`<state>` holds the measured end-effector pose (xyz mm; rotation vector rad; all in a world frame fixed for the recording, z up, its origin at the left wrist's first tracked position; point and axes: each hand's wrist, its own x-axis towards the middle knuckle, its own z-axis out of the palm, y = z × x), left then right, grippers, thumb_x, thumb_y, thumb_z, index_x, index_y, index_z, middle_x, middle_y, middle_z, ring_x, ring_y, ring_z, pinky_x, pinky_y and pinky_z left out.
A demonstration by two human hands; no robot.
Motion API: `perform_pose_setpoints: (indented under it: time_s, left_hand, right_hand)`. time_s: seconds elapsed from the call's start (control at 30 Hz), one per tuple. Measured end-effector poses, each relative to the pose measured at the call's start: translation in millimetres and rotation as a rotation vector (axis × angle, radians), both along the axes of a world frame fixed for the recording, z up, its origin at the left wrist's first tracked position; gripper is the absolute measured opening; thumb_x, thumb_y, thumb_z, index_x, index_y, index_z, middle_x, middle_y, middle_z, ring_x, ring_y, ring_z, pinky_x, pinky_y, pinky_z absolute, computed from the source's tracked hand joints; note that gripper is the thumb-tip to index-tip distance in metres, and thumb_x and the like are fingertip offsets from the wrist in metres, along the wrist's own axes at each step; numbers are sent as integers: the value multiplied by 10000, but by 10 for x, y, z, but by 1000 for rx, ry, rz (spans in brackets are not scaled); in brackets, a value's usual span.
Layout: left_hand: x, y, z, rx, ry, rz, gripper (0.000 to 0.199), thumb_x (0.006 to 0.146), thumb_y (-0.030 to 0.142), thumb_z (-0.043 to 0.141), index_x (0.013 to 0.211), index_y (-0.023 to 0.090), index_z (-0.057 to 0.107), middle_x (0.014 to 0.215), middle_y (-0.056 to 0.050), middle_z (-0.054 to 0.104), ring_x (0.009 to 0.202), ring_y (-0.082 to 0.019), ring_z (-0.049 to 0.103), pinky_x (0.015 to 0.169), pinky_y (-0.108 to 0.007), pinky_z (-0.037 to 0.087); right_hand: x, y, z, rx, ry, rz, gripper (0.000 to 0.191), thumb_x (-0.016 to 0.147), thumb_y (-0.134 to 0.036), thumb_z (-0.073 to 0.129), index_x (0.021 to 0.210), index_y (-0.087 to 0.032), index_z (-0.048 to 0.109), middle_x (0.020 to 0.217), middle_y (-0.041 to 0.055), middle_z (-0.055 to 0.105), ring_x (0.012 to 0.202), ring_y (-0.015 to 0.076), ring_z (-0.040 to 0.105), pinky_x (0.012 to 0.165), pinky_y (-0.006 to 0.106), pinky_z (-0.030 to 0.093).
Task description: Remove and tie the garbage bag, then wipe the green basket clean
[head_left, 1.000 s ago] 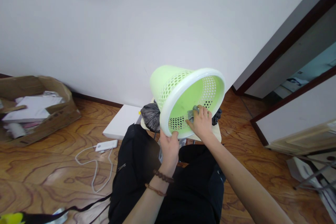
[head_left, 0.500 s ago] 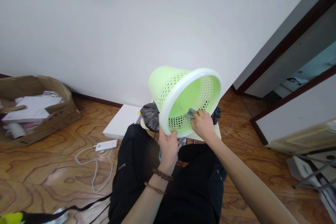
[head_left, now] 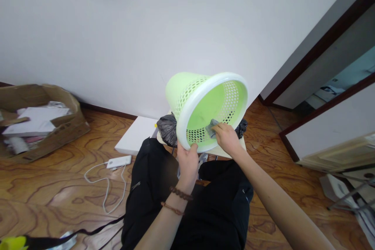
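Note:
A light green wastebasket (head_left: 187,82) with a white rim and perforated sides lies tilted in front of me, its mouth facing me. My left hand (head_left: 187,160) grips the rim at its lower left, thumb on the near side. Inside the mouth, my right hand (head_left: 227,137) pinches a grey cloth (head_left: 211,128) against the lower inner wall. Under the basket is a pale stool top (head_left: 221,151), mostly hidden. Black plastic bags show on both sides of the basket, one at the left (head_left: 168,129) and one at the right (head_left: 241,128).
A cardboard box (head_left: 67,133) with papers stands on the floor at the left. Nearby lie a flat white box (head_left: 131,134) and a white power bank (head_left: 118,162) with a cable. A doorway opens at the right; a white wall (head_left: 131,39) rises behind the basket.
My right hand and the cloth have shifted slightly inside the basket, and more of the cloth shows. The basket's rim has tipped up a little. My left hand keeps its grip.

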<state>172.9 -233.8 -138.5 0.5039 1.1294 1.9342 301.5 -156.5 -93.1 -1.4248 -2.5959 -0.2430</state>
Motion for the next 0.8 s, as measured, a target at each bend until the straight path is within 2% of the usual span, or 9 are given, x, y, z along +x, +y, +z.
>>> perform_pose_setpoints:
  time_s: [0.17, 0.27, 0.47, 0.63, 0.8]
  left_hand:
    - [-13, -4, 24, 10, 24, -5, 620, 702, 81, 551, 1293, 222, 429, 1235, -67, 551, 1043, -183, 566, 960, -339, 414]
    - [-18, -3, -3, 0, 42, -13, 629, 702, 80, 550, 1298, 238, 424, 1254, -56, 538, 1062, -179, 555, 971, -333, 405]
    - [-19, -9, -71, -3, 68, -30, 648, 703, 82, 550, 1313, 248, 405, 1255, -60, 538, 1084, -189, 545, 968, -349, 406]
    - [-14, -17, -69, -19, 66, -34, 644, 698, 80, 553, 1306, 240, 415, 1278, -68, 519, 1086, -188, 542, 966, -338, 406]
    - [-17, -23, -75, -18, 84, -43, 655, 704, 86, 552, 1320, 248, 399, 1300, -68, 499, 1097, -192, 535, 973, -353, 397]
  right_hand:
    - [151, 93, 54, 52, -30, -49, 316, 863, -144, 421, 1073, -256, 629, 1149, 71, 510, 996, 221, 424, 829, 326, 299]
    - [187, 131, 20, 59, -78, -52, 323, 862, -151, 435, 1067, -293, 641, 1212, 57, 488, 1026, 235, 409, 839, 342, 283]
    - [193, 172, -88, -28, -121, -49, 329, 870, -160, 434, 1102, -297, 623, 1014, 64, 583, 959, 207, 462, 811, 321, 280]
    - [192, 166, -104, -33, -95, -46, 289, 878, -186, 430, 1062, -261, 640, 983, 70, 585, 959, 197, 474, 826, 303, 285]
    - [179, 158, -153, -40, -106, -27, 314, 862, -140, 428, 1072, -251, 634, 971, 69, 586, 945, 187, 483, 836, 280, 306]
